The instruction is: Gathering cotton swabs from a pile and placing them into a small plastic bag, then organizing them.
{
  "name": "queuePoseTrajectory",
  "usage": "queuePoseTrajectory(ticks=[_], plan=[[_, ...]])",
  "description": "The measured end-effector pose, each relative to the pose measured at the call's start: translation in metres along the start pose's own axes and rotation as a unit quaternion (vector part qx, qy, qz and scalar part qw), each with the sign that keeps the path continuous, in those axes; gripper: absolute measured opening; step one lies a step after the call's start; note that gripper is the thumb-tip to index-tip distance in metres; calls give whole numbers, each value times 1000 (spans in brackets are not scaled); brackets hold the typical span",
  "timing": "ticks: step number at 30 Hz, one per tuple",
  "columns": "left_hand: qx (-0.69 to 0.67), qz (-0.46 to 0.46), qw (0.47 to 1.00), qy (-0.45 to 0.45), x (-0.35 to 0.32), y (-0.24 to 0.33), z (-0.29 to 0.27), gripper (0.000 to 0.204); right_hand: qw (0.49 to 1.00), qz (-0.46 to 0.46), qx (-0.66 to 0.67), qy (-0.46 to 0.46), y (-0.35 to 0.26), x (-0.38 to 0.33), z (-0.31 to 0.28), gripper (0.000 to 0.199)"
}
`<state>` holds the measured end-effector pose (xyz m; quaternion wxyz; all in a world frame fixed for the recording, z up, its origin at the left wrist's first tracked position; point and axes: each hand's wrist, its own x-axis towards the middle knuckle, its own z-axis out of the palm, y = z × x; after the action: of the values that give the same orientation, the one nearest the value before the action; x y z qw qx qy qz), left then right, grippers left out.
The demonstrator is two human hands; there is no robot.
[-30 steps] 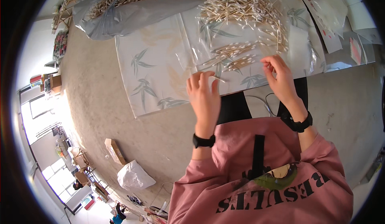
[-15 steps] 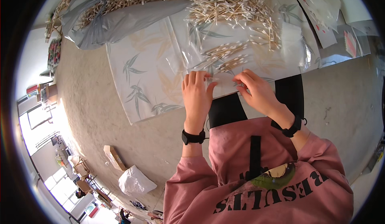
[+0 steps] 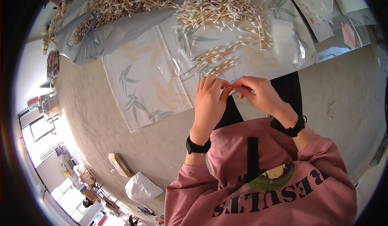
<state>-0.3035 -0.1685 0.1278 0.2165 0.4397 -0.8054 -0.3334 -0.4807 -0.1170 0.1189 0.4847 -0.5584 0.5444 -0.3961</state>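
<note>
My left hand (image 3: 210, 102) and my right hand (image 3: 260, 93) meet fingertip to fingertip at the near edge of the table. Together they pinch the near edge of a clear plastic bag (image 3: 202, 70), which lies flat on the leaf-patterned tablecloth (image 3: 141, 76). Inside the bag are two small bundles of wooden cotton swabs (image 3: 214, 59). Just beyond it lies a loose heap of cotton swabs (image 3: 222, 11). Each wrist wears a black band.
A grey plastic sack (image 3: 113, 27) holding many more swabs sits at the far left of the table. Flat clear packets and printed cards (image 3: 319, 11) lie at the far right. On the concrete floor to the left are a white bag (image 3: 141, 187) and a cardboard box (image 3: 119, 165).
My hands were apart on the bag a second ago. They have since drawn together and back toward me, and their fingertips now pinch at one spot on its near edge.
</note>
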Motion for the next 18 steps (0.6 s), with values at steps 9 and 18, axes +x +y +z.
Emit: queuePoseTrajectory(ticks=[9, 18], plan=[[242, -7, 969, 48, 30, -1, 35, 92, 959, 23, -95, 265, 9, -16, -104, 13], [295, -20, 954, 47, 51, -24, 58, 102, 893, 57, -177, 411, 62, -19, -204, 17]])
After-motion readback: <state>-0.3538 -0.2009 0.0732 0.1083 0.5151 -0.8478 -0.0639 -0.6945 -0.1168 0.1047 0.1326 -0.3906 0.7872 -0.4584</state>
